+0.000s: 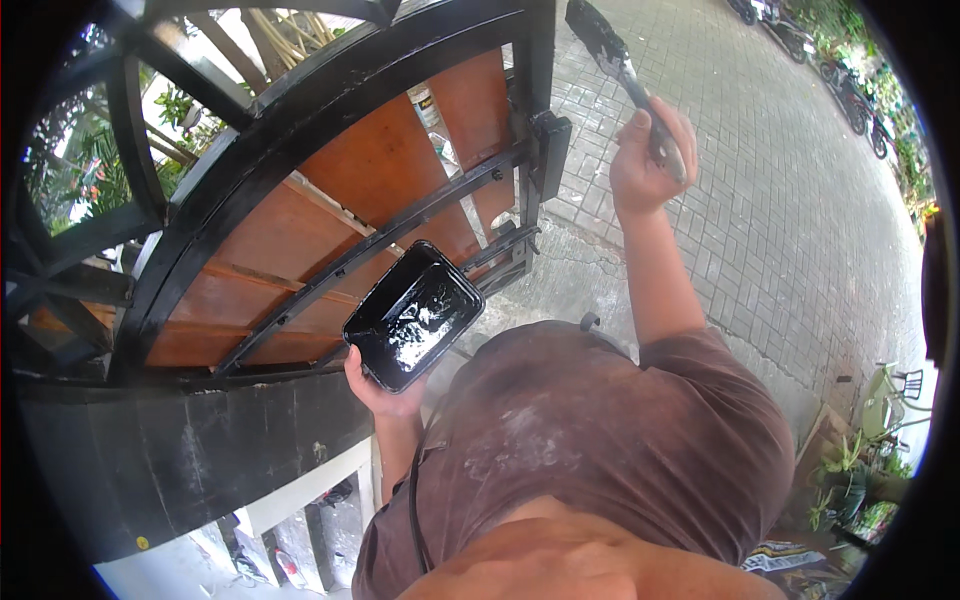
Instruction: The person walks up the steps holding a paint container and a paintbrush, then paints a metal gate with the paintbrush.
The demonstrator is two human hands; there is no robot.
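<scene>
I saw the left hand [383, 392] gripping a shallow rectangular tray [414, 313] from below, fingers curled under its near corner. The tray was black plastic with rounded corners, tilted toward the gate, and it held a thin pool of glossy black paint that caught white glare across the bottom. It sat low in the view, just in front of the chest and close to the gate's lower rails.

The right hand [648, 155] was raised high and clenched around the handle of a paintbrush [612, 52]. The brush had a pale metal ferrule and a flat head of bristles loaded black, pointing up and away, just beside the gate's upright end post.

The gate [330, 190] was metal, with curved and straight bars coated wet-looking black, and reddish-brown panels behind them. A boxy black latch [551, 150] stuck out from the post. Beyond lay grey paving [780, 200] of small interlocked blocks. I wore a brown shirt [600, 440] dusted with pale smears
</scene>
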